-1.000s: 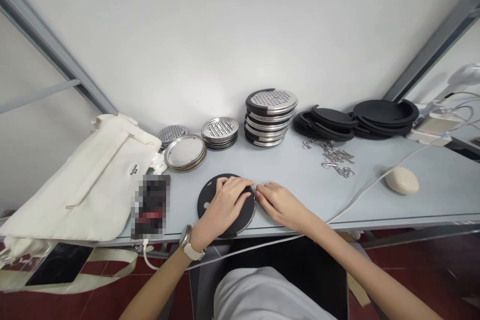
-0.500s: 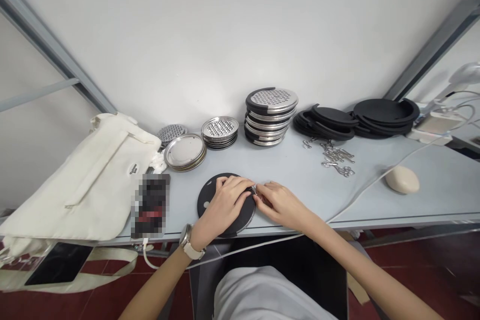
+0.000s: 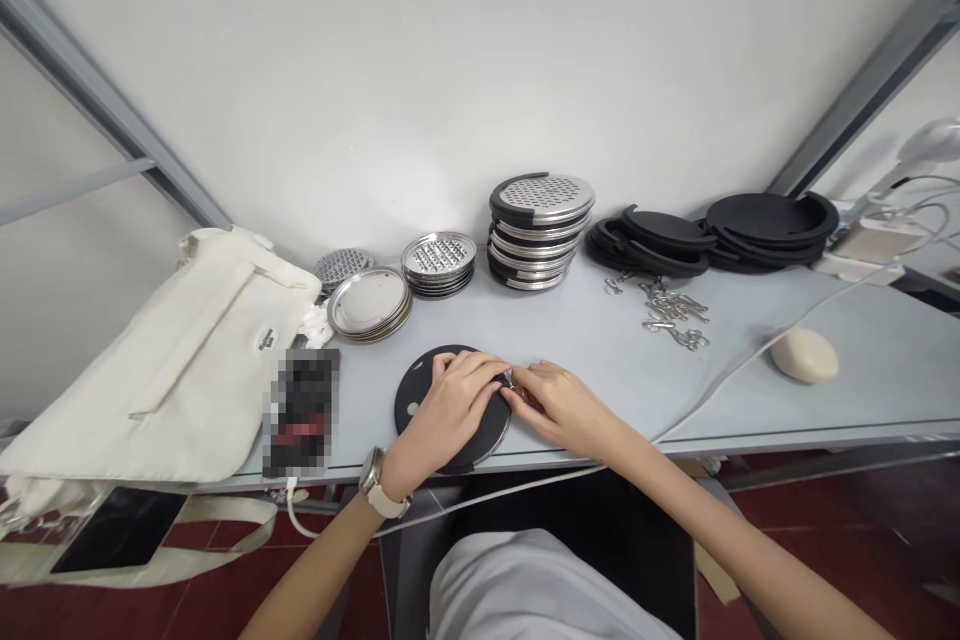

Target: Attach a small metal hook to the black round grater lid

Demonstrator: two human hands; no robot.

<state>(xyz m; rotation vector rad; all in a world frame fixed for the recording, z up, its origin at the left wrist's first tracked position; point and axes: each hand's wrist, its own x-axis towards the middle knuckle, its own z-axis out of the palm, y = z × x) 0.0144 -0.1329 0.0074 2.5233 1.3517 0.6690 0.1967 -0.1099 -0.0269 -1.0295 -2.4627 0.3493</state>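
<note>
A black round disc [image 3: 417,420] with a metal rim along its right side lies near the table's front edge. My left hand [image 3: 454,400], with a watch on the wrist, rests across it, its bent fingers gripping the disc near the upper right rim. At that rim my right hand [image 3: 551,402] has thumb and forefinger pinched on a small shiny metal clip [image 3: 511,382]. Fingers cover most of the clip, so how it sits on the rim cannot be made out. Similar loose metal clips [image 3: 675,310] lie in a pile farther right.
Behind stand a stack of black-edged grater discs [image 3: 541,230], bare grater plates [image 3: 439,260] and plain metal discs [image 3: 369,302]. Black round holders [image 3: 769,230] are at the back right. A cream bag [image 3: 172,360], a phone [image 3: 301,415], a white cable [image 3: 720,385] and a beige rounded object [image 3: 805,356] lie around.
My right hand's fingertips have moved slightly left onto the disc's rim, and metal now shows between them. My left hand and the disc have stayed in place.
</note>
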